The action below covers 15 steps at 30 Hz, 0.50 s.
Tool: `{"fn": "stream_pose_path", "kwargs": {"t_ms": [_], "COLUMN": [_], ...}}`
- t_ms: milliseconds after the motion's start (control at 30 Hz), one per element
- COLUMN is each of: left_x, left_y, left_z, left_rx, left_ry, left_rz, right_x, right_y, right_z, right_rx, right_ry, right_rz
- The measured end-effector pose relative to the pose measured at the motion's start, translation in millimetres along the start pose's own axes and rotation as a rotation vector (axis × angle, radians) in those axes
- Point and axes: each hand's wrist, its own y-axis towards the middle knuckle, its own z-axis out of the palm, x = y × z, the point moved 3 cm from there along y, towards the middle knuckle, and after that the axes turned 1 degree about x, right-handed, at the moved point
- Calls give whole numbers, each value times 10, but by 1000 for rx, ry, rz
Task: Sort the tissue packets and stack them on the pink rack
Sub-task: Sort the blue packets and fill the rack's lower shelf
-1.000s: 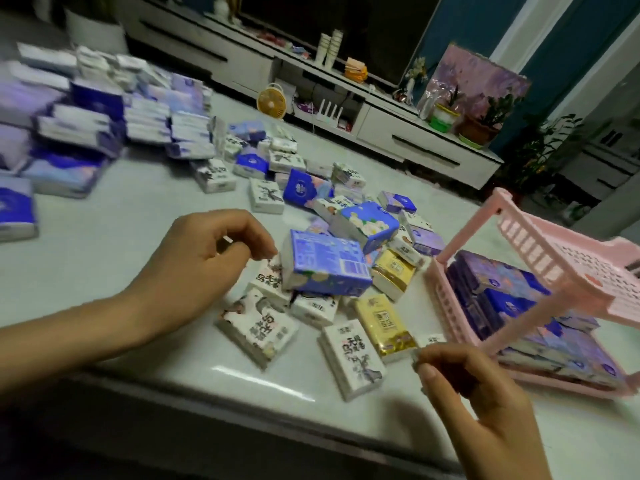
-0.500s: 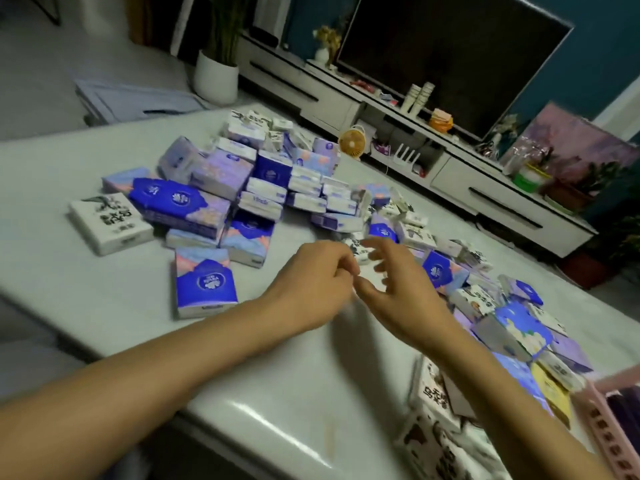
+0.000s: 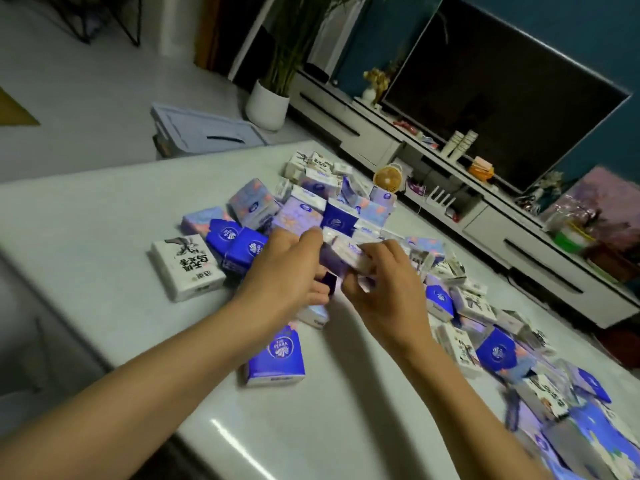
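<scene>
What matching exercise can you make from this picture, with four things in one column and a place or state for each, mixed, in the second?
Things:
1. white packet with black writing
2. small orange fan
3. white plant pot
4. pale packet

Places or states:
A. on the floor beside the TV cabinet
B. gripped by left hand and right hand
C. flat on the table, at the left edge of the pile
D. behind the pile, in front of the TV cabinet

Pairs: 1-C, 2-D, 3-A, 4-B
</scene>
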Motion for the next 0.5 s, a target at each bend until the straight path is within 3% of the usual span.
{"fn": "stream_pose_path", "kwargs": {"t_ms": [67,133,233,300,400,500], "left_x": [-3,15,41,48,47,69], "left_y": [-9,17,88,111,152,163], "left_z": [-45,-85,-184,-245,-312,-312], "left_rx": [170,243,92,-23,-124,-167], "left_ry": [-109,-218,-270,-240,-196,-190], "left_rz": [-112,-171,-166,-137,-101,-83], "right_x": [130,298,337,204,41,11], "right_y": [-99,-192,-237,-173,15,155], "right_z": [-176,-281,-244,-133,90,327], "right_rx": [-111,-101,-21,31,246,417], "right_ry": [77,75,24,87,198,127], "right_rz": [-50,-223,-416,-302,75,70]}}
